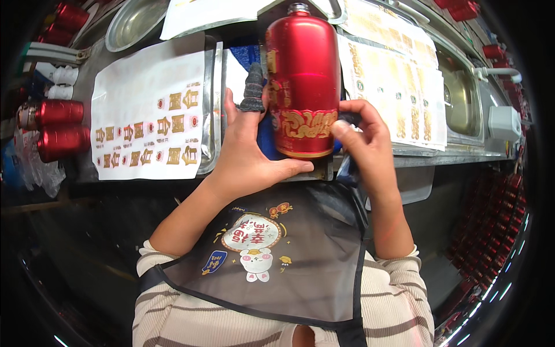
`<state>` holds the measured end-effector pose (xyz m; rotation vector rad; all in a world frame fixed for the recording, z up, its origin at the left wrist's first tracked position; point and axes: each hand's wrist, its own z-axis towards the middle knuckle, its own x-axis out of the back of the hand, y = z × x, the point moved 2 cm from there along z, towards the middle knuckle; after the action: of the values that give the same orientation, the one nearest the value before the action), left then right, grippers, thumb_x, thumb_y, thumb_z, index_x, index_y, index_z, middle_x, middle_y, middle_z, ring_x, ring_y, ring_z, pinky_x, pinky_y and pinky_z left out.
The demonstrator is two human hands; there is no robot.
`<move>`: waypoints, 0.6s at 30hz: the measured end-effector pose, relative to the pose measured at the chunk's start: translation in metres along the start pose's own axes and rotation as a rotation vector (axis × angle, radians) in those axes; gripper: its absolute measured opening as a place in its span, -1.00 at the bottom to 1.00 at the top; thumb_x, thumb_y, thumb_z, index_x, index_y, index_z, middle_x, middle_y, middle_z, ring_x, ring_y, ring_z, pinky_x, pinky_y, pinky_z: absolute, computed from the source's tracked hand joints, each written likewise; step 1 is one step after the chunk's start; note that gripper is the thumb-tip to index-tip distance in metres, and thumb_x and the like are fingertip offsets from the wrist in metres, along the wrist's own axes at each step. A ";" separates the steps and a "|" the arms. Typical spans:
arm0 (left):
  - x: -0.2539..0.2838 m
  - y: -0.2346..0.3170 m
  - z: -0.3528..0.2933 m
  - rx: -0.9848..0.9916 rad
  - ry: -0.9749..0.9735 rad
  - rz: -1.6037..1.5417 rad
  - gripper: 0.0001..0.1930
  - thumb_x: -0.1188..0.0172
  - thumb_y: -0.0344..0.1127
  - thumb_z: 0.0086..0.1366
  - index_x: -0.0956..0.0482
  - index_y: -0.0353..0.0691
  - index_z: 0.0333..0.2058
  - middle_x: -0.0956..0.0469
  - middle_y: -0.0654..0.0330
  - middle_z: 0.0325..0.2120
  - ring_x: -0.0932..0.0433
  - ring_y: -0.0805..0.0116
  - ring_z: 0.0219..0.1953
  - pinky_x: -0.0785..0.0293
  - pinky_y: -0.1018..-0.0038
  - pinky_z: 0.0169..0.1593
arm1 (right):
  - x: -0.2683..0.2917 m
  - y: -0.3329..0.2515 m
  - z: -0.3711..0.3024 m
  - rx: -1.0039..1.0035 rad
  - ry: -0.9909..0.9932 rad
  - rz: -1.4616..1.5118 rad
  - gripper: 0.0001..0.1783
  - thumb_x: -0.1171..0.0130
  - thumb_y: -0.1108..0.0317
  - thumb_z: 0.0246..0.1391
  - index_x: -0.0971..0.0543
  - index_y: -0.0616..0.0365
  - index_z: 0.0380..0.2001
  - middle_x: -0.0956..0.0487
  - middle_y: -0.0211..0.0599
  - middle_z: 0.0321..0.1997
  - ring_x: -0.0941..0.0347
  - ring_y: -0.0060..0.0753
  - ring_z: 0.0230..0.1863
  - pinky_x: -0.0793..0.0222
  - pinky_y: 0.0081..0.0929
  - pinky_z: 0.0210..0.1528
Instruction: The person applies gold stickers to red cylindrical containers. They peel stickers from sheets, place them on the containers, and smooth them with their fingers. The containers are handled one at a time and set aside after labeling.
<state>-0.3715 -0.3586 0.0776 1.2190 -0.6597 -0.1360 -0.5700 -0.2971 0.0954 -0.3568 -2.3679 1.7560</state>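
Observation:
A glossy red bottle with a bare threaded metallic neck points away from me. A gold patterned band runs round its lower part. My left hand holds the bottle from the left, its thumb along the base; a dark grey knitted cover sits on one finger. At the band's right end, my right hand is closed against the bottle, thumb on its side and index finger curled beyond. Something dark covers part of one right finger. A dark blue piece hangs below that hand; whether it is held, I cannot tell.
Left of the bottle, a white sheet of gold and red decals lies on a metal tray. More gold decal sheets are on the right, beside a metal sink. Red bottles stand at far left; a metal bowl is behind.

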 end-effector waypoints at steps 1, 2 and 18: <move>0.002 0.000 -0.001 -0.038 -0.002 0.086 0.06 -0.58 -0.08 -0.10 -0.16 -0.39 0.29 -0.40 -0.06 0.15 -0.29 0.03 0.32 0.41 -0.04 0.44 | 0.008 -0.006 0.002 -0.058 0.003 -0.006 -0.69 -0.31 0.32 0.11 -0.54 0.26 -0.15 -0.54 -0.32 -0.15 -0.44 -0.67 -0.36 -0.38 -0.68 -0.31; 0.001 0.000 -0.002 -0.072 0.012 0.112 0.10 -0.59 -0.16 -0.09 -0.10 -0.41 0.33 -0.30 -0.10 0.24 -0.23 0.07 0.37 0.27 0.06 0.45 | 0.025 -0.003 0.006 -0.054 0.045 0.139 -0.76 -0.26 0.36 0.12 -0.55 0.26 -0.18 -0.54 -0.31 -0.18 -0.45 -0.64 -0.33 -0.40 -0.65 -0.25; -0.007 -0.007 -0.003 -0.096 0.077 0.262 0.03 -0.51 -0.12 -0.02 -0.10 -0.38 0.33 -0.38 -0.02 0.20 -0.32 0.11 0.31 0.36 -0.10 0.37 | 0.018 -0.001 -0.014 0.261 0.311 -0.158 -0.72 -0.33 0.50 0.08 -0.49 0.28 -0.17 -0.56 -0.35 -0.27 -0.45 -0.63 -0.26 -0.40 -0.64 -0.19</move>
<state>-0.3734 -0.3556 0.0676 1.0311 -0.7314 0.0969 -0.5835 -0.2790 0.1007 -0.3623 -1.8764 1.7610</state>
